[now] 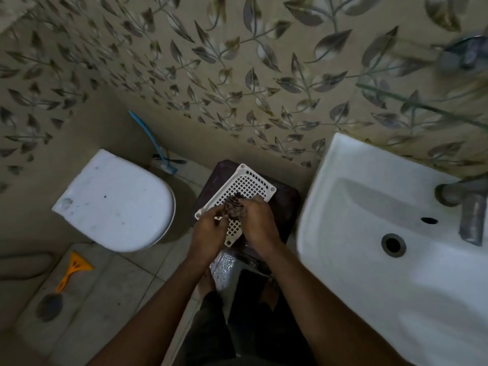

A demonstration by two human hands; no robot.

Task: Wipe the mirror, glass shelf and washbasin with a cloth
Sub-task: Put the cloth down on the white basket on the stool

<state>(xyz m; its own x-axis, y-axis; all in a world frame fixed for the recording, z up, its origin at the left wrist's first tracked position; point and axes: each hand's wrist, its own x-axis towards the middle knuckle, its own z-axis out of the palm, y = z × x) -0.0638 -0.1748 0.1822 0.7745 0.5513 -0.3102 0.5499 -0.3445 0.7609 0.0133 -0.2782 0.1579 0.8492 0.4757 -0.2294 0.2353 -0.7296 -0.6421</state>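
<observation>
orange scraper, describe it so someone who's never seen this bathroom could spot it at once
Start at the white toilet on the left, lid closed. On the tiled floor below its front edge, by a round dark drain cover, lies the scraper. It is the only orange thing there, with a fan-shaped head; the brush behind the toilet is blue.

washbasin [369, 207] white | basket [245, 184] white (lattice) | wall tiles [237, 75] beige, leaf-patterned | scraper [72, 269] orange
</observation>
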